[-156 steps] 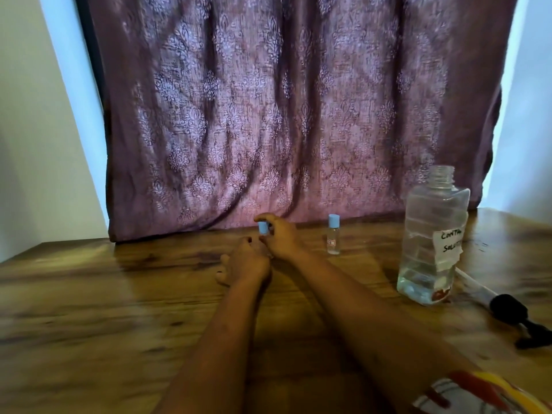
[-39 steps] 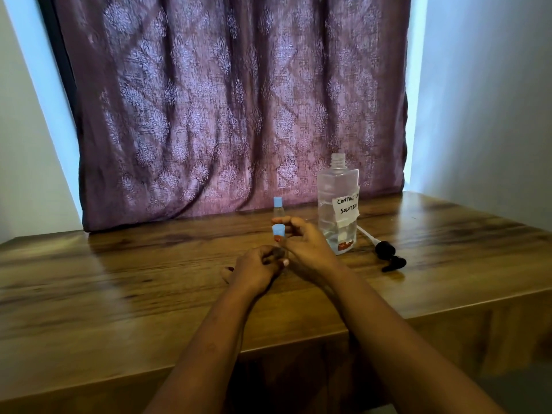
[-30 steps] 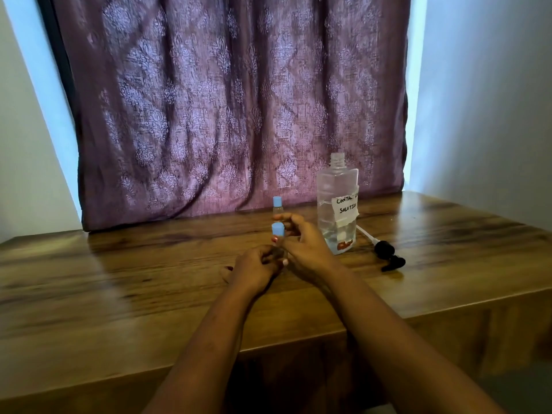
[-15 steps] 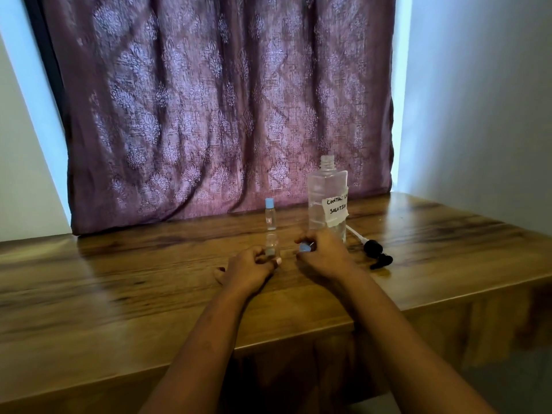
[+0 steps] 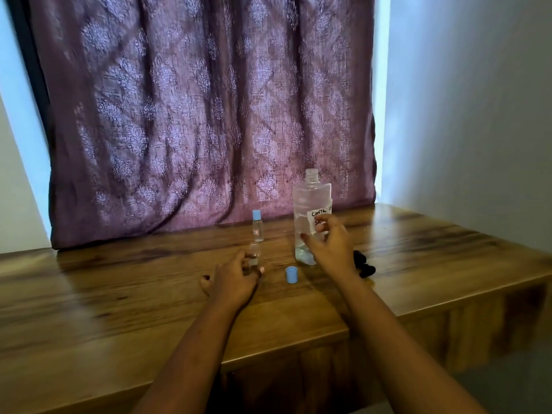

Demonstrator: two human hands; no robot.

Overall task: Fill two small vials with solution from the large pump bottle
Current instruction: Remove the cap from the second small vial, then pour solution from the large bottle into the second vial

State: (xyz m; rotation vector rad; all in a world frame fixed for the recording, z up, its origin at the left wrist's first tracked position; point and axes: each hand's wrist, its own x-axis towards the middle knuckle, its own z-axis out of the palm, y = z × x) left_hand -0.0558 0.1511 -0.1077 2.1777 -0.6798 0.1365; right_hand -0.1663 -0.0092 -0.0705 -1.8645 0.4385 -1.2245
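My left hand point(image 5: 234, 277) grips a small clear vial point(image 5: 254, 254) that stands uncapped on the wooden table point(image 5: 119, 309). Its blue cap point(image 5: 292, 274) lies on the table between my hands. A second vial point(image 5: 257, 225), with its blue cap on, stands farther back near the curtain. The large clear bottle point(image 5: 310, 204) with a handwritten label stands open, its pump removed. My right hand point(image 5: 330, 246) is in front of the bottle with fingers spread, holding nothing. The black pump head point(image 5: 363, 264) lies behind my right wrist, mostly hidden.
A patterned purple curtain point(image 5: 209, 115) hangs right behind the table. A pale wall point(image 5: 478, 115) stands at the right. The table's front edge point(image 5: 298, 351) runs below my forearms, and its right end drops off near the wall.
My right hand took the blue cap off the vial, set it on the table, and has risen toward the large bottle. My left hand keeps hold of the vial.
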